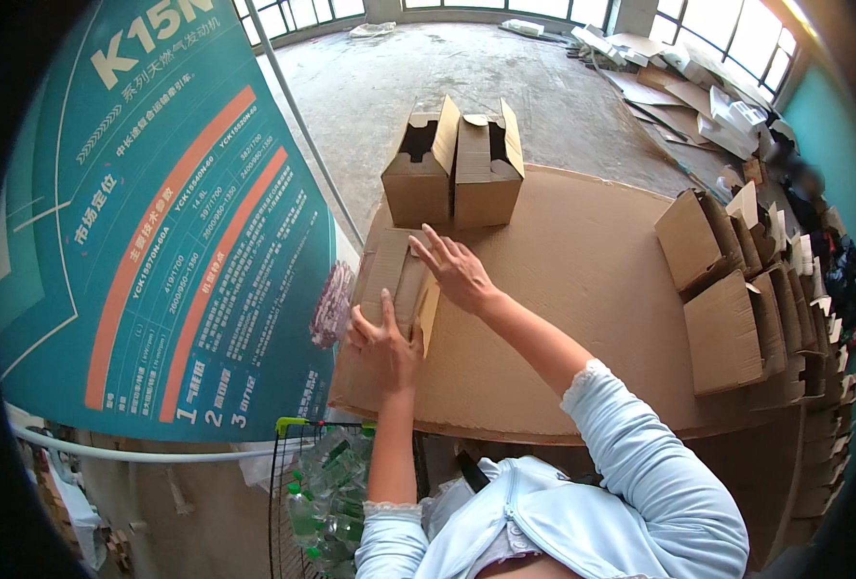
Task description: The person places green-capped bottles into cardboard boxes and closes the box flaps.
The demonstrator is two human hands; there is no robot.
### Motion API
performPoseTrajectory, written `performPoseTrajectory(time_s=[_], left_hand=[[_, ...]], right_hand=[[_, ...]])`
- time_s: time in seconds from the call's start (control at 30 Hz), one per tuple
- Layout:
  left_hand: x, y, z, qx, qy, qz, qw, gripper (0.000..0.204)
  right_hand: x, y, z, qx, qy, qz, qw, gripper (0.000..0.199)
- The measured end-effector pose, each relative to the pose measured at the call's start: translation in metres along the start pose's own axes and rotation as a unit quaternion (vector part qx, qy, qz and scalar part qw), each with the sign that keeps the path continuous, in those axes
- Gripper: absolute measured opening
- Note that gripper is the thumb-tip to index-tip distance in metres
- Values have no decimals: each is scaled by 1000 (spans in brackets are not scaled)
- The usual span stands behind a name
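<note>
Right by the left edge of the counter [582, 299], brown carton [389, 265]: left grip [386, 343] spread over its near end, right grip [455, 272] splayed at its far right side, no pinch visible! Danger: leftward shove, carton overboard; heavy press, caved-in top.

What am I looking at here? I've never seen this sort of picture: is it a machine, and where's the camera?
There's no robot here, just a person's two bare hands: left and right. The one picture comes from a wide camera worn on the person's head, looking down, so straight edges bend near the rim.

Both hands touch a brown, oblong cardboard box lying on a table topped with brown cardboard. Beyond it, two open brown cardboard boxes stand side by side; more brown cardboard boxes crowd the right. Neither hand appears to be lifting anything.
</note>
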State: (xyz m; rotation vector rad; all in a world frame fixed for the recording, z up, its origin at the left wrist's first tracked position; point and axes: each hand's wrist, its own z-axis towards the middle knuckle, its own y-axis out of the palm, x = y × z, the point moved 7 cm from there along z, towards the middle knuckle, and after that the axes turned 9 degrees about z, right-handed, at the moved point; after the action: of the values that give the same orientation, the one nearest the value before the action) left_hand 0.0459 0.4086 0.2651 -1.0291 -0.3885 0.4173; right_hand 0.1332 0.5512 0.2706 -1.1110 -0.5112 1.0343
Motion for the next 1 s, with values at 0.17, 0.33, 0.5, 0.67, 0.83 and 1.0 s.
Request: performPoseTrajectory(time_s=[0.17,0.33,0.5,0.67,0.83,1.0], left_hand=[[-1,32,50,12,-25,32,999,67],[1,47,72,84,23,34,996,69],[7,59,77,70,23,77,994,68],[9,63,74,34,18,64,997,70],[7,55,32,35,1,34,999,71],[1,14,-58,1,-41,-86,995,53]], right_hand=[[-30,-29,-57,23,-8,121,992,81],[19,-73,-186,-53,154,50,985,78],[103,-184,-327,85,331,-96,935,81],[157,-297,-427,141,475,-208,843,81],[204,-342,-482,88,545,-271,789,89],[238,-341,-508,-14,630,45,775,71]])
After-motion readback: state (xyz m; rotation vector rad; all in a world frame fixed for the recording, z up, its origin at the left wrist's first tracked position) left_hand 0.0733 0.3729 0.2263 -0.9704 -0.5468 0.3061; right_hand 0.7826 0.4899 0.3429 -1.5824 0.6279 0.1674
